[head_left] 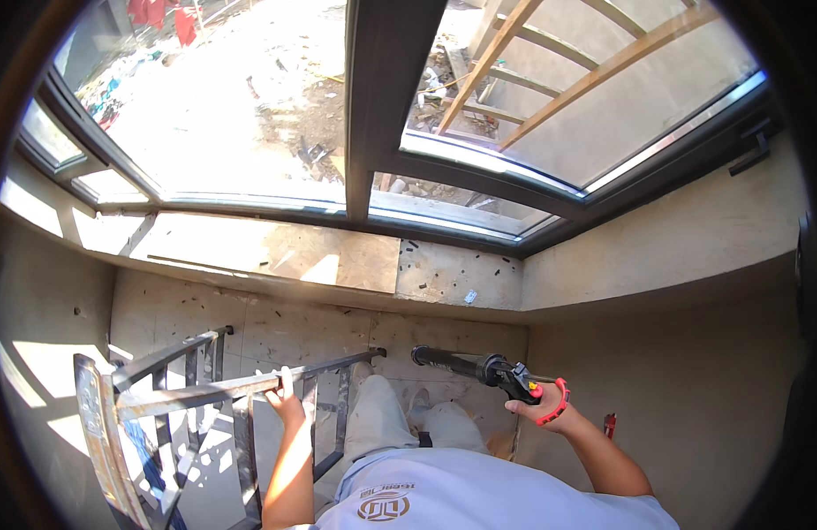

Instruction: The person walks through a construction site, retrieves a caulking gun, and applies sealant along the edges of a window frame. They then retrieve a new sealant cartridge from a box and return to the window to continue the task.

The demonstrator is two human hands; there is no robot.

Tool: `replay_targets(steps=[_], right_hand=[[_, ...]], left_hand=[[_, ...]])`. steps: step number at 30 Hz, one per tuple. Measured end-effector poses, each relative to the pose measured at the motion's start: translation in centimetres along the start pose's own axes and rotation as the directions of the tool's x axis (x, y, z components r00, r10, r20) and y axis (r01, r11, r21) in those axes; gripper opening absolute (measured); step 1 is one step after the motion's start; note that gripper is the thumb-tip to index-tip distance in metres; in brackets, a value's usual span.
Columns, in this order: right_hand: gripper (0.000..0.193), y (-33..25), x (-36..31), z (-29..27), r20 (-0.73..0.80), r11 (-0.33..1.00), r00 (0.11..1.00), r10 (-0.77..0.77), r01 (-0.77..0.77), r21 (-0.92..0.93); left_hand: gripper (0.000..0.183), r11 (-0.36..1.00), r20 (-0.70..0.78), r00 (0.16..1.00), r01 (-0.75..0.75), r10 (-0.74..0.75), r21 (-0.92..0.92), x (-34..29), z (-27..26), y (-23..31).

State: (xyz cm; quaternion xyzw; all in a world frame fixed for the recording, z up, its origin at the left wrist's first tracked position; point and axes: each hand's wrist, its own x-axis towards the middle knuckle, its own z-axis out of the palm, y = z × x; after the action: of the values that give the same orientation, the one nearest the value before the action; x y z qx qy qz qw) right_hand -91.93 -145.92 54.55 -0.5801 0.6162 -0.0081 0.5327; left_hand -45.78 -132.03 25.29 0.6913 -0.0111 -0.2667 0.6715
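My left hand (287, 403) is wrapped round the top rail of a worn metal step stool (192, 396) that stands tilted in view at the lower left. In my right hand (546, 408) is a black caulking gun (460, 362), its long barrel pointing left, away from my wrist. Small red and yellow parts show at the grip, and a red curved band runs across the hand. Most of the fingers on the grip are hidden. The barrel's tip is near the stool's far rail end, apart from it.
A dark-framed window (364, 132) rises ahead, over a sill (461, 274) strewn with small dark bits. A flat board (276, 252) lies on that sill. A window handle (751, 152) sticks out at the right. A small red object (610, 426) is beside my right forearm. Outside stands a wooden ladder-like frame (567, 84).
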Motion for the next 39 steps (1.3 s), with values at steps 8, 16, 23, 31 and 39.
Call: replay_targets(steps=[8, 16, 23, 31, 39], right_hand=[[0.036, -6.8, -14.5, -0.8, -0.19, 0.985, 0.98, -0.063, 0.091, 0.147], [0.037, -8.2, -20.7, -2.4, -0.387, 0.861, 0.904, -0.18, 0.335, 0.382], [0.049, 1.2, -21.1, -2.3, -0.409, 0.805, 0.88, -0.241, 0.416, 0.423], [0.053, 5.3, -14.7, -4.4, -0.619, 0.72, 0.615, -0.488, 0.684, 0.113], [0.065, -10.2, -16.7, -9.6, -0.586, 0.29, 0.28, -0.76, 0.954, 0.08]], left_hand=[[0.035, 0.926, -0.02, 0.973, 0.226, -0.231, 0.304, 5.8, -1.2, 0.3], [0.086, 0.444, 0.097, 0.521, 0.599, -0.848, 0.667, -3.0, 6.6, 12.6], [0.056, 0.69, 0.917, 0.039, 0.672, -0.397, 0.27, -13.6, 25.2, 32.8], [0.036, 0.924, 0.996, 0.044, 0.377, -0.081, 0.058, -20.7, 31.2, 44.2], [0.043, 0.964, 0.962, -0.138, 0.165, 0.234, -0.211, -25.9, 34.6, 58.2]])
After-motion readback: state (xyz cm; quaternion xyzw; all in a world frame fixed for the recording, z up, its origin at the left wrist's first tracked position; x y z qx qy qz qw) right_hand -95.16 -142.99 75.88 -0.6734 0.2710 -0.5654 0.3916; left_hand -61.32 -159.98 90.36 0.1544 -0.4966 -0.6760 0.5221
